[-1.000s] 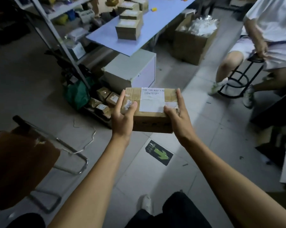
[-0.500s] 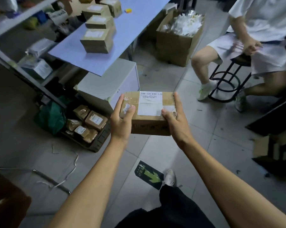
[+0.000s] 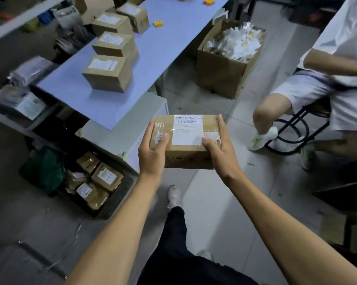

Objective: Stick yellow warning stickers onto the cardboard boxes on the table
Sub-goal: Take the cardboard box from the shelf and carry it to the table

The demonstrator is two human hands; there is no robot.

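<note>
The cardboard box (image 3: 185,140) was held in the air above the tiled floor (image 3: 224,202), just short of the worktop (image 3: 169,44) — level, its white label (image 3: 188,130) facing up. The left hand (image 3: 153,153) gripped its left end and the right hand (image 3: 219,149) its right end, thumbs on top, fingers along the sides. Taped boxes (image 3: 109,73) stood in a row on the worktop, with yellow stickers (image 3: 158,23) lying beyond them.
</note>
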